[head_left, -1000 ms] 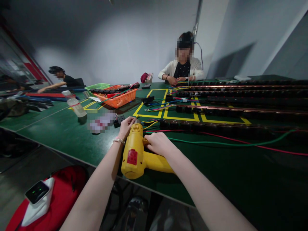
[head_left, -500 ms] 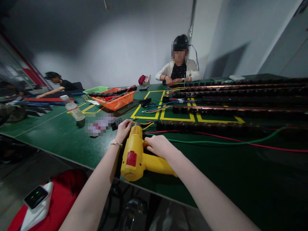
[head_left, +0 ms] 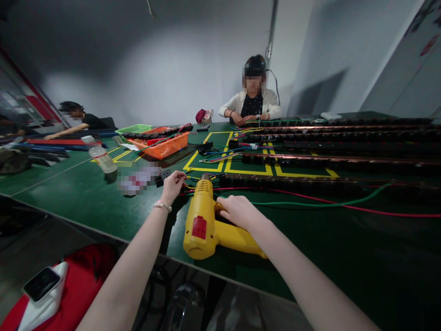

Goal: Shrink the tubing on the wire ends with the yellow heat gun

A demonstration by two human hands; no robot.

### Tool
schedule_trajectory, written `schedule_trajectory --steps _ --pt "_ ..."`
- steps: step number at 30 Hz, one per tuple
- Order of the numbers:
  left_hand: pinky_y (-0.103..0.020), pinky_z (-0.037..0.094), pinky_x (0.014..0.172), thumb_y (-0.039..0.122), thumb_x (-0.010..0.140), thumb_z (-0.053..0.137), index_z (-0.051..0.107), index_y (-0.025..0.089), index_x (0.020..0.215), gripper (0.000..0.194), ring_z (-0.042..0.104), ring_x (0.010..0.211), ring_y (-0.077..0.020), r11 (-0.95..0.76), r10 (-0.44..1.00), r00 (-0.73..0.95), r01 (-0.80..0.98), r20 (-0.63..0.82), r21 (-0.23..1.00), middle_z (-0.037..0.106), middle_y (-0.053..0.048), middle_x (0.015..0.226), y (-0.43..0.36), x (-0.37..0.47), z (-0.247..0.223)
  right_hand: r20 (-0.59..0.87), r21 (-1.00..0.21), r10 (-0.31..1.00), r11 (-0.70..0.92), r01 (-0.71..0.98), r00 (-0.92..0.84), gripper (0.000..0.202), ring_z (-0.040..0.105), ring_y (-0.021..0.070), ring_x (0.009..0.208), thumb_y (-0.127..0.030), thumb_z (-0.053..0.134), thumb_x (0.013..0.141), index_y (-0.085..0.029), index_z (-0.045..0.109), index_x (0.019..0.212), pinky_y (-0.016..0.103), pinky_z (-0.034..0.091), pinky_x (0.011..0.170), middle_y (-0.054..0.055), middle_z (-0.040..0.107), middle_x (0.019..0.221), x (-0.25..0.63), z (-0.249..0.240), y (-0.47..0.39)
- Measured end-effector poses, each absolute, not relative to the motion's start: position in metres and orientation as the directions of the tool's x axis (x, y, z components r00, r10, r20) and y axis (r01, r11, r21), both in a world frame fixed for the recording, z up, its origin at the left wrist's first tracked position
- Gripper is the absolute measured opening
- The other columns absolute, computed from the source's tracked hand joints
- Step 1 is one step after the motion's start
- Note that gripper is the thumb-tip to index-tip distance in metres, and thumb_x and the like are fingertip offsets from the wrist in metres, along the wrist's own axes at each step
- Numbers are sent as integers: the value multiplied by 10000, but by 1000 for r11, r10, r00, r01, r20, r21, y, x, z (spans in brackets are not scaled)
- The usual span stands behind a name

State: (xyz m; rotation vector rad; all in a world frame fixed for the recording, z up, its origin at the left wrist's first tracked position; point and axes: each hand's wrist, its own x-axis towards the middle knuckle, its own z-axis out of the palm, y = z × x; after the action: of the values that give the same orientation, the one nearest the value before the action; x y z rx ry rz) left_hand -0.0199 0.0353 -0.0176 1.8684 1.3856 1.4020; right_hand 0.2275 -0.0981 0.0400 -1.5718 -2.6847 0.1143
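A yellow heat gun [head_left: 200, 220] with a red label is held over the green table, its metal nozzle pointing away from me toward the wires. My right hand [head_left: 237, 210] is closed on its handle near the trigger. To the left of the nozzle, my left hand [head_left: 173, 185] pinches the ends of thin wires [head_left: 190, 187]. These wires run right to the nearest long black strip [head_left: 275, 182]. A red and a green wire [head_left: 330, 204] trail across the table on the right.
More black strips [head_left: 310, 161] lie behind. An orange basket [head_left: 168, 148], a green basket [head_left: 138, 129], a bottle [head_left: 102, 157] and a black socket [head_left: 162, 178] stand left. A person [head_left: 253, 103] sits opposite; another [head_left: 82, 122] is at far left.
The heat gun and my right hand have shifted right, away from my left hand. The gap between the nozzle and my left hand is wider, and more of the held wires shows.
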Motion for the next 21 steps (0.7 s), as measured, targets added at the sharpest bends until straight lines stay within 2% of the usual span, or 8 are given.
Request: schedule_trajectory --steps 11,18,21 --pt "-226 476 516 297 808 529 532 189 824 109 630 551 -136 -422 872 8 520 489 743 662 -30 743 33 -17 -15 -56 18 899 436 900 -435 318 593 162 921 -407 529 895 -163 568 1095 386 500 809 53 600 1062 224 36 -95" --pt "-236 478 544 280 800 508 552 188 828 106 624 576 -141 -457 846 52 585 531 670 650 -23 722 32 -17 -13 -48 102 886 464 880 -462 297 591 166 940 -394 538 891 -159 579 1069 399 488 838 53 605 1060 218 40 -94" --pt "-262 500 606 323 790 538 597 179 845 166 621 648 -153 -502 817 109 616 566 607 669 -49 791 32 -18 -13 -27 126 871 490 863 -491 296 593 163 930 -394 538 891 -157 580 1064 399 488 838 50 609 1045 214 40 -91"
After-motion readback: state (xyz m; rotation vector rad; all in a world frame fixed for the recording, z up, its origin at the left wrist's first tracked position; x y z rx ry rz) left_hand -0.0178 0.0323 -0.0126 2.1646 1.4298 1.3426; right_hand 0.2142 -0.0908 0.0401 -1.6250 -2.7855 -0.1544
